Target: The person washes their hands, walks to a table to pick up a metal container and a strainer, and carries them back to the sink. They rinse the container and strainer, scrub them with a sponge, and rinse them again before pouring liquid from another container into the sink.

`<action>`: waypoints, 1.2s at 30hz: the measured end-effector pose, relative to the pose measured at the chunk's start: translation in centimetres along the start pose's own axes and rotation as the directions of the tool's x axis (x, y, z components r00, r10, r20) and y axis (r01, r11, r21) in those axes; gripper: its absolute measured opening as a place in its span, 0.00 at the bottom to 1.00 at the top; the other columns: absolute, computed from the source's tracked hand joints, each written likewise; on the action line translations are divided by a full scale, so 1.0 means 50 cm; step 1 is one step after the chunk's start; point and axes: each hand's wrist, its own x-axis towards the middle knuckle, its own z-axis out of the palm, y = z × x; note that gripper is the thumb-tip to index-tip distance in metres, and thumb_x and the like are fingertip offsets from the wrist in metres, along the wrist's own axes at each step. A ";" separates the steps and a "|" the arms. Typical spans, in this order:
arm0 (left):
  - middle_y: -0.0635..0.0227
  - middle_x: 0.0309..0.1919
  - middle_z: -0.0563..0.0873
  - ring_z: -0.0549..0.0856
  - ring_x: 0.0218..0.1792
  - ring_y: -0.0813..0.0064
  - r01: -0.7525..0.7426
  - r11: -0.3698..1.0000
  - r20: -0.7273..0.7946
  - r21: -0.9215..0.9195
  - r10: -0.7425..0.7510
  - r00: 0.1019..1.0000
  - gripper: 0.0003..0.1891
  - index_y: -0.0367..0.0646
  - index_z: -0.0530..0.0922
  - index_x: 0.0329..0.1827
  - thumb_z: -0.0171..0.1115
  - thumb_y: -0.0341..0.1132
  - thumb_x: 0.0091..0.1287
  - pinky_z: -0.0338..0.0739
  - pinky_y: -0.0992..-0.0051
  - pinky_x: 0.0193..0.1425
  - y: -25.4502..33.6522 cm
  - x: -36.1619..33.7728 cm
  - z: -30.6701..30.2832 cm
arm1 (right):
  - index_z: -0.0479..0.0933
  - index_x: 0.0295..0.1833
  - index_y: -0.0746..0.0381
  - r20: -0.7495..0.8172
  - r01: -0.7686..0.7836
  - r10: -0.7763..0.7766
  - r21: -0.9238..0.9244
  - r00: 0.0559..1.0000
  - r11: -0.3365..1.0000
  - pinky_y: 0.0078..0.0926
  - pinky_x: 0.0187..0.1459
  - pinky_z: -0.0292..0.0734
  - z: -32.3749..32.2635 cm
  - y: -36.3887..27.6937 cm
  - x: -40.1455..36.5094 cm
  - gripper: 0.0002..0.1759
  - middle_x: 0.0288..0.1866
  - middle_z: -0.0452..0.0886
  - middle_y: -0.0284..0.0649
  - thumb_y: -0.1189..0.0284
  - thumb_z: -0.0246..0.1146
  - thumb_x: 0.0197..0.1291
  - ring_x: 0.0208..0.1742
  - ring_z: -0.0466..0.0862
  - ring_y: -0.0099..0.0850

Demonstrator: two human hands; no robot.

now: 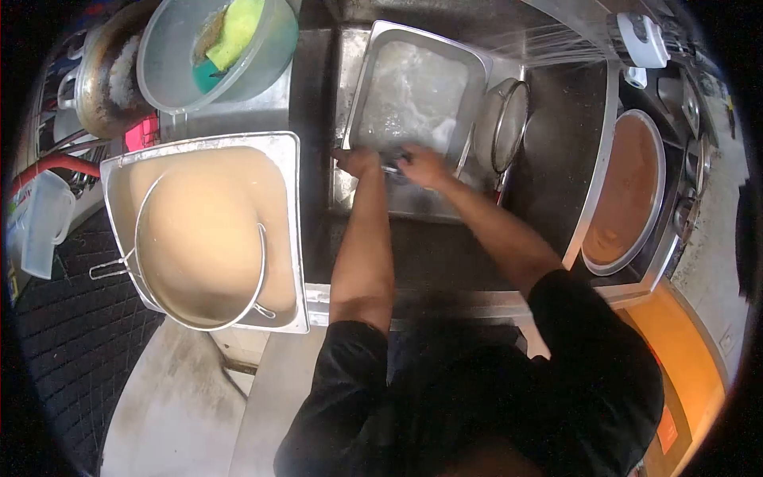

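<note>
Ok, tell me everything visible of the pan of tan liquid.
The pan is rectangular, round-cornered, apparently metal, with a stained rim. It sits beside the sink, holding cloudy tan liquid that hides its floor. A round, metal-rimmed vessel sits in it, one wire handle crossing the pan's left rim. Nobody is touching it.

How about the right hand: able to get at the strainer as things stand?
Probably yes: the strainer is just right of the pan, nothing visible covers it. The right hand is at the pan's near edge.

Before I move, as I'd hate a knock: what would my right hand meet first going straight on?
Your right hand would likely meet the blurred dark item at its fingertips; depth is unclear.
</note>
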 end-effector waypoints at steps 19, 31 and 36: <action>0.46 0.57 0.76 0.79 0.55 0.56 -0.449 0.877 -0.163 -0.169 0.424 0.891 0.29 0.31 0.66 0.60 0.61 0.43 0.65 0.73 0.64 0.58 -0.122 -0.140 0.048 | 0.80 0.48 0.63 -0.497 0.540 -0.345 0.328 0.796 0.775 0.41 0.53 0.73 -0.071 -0.107 -0.047 0.14 0.46 0.80 0.48 0.69 0.63 0.57 0.51 0.76 0.45; 0.47 0.42 0.82 0.86 0.39 0.57 -0.059 0.994 0.084 -0.091 0.067 0.994 0.45 0.12 0.51 0.61 0.67 0.43 0.57 0.83 0.65 0.38 -0.051 -0.176 0.097 | 0.72 0.52 0.62 -0.876 0.420 -0.183 0.025 0.447 0.907 0.36 0.51 0.73 -0.105 -0.010 0.401 0.13 0.46 0.73 0.46 0.69 0.49 0.68 0.51 0.75 0.42; 0.49 0.40 0.82 0.86 0.38 0.55 -0.196 0.979 0.187 -0.056 0.203 0.961 0.41 0.13 0.49 0.61 0.64 0.37 0.60 0.83 0.65 0.39 -0.104 -0.121 0.228 | 0.74 0.57 0.59 -0.212 0.627 -0.711 -0.350 0.670 0.695 0.39 0.63 0.71 -0.066 -0.128 0.076 0.19 0.52 0.77 0.48 0.70 0.54 0.58 0.57 0.76 0.45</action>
